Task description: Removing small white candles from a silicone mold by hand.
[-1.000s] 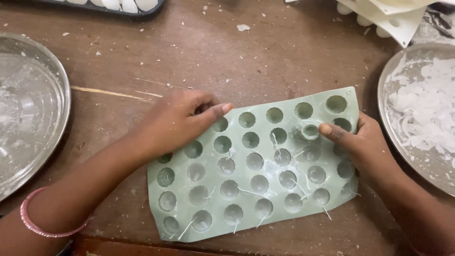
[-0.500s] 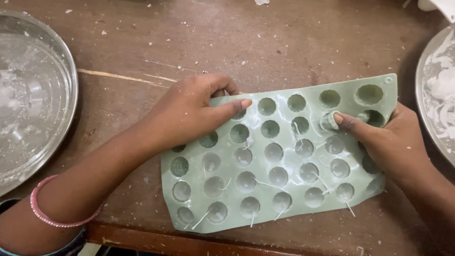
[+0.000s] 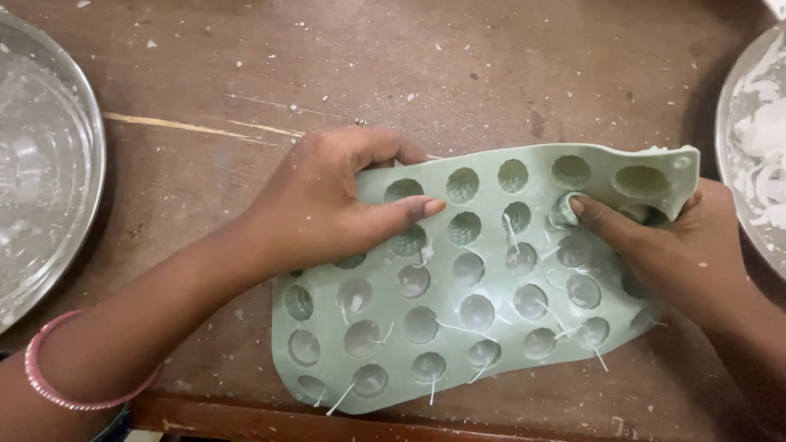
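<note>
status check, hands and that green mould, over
Left hand pressing flat on green mould, thumb curled over far edge. Right hand gripping right edge, corner lifted. Metal dishes either side, apart.

Two metal plates [image 3: 49,164], wooden table [image 3: 344,74]
</note>
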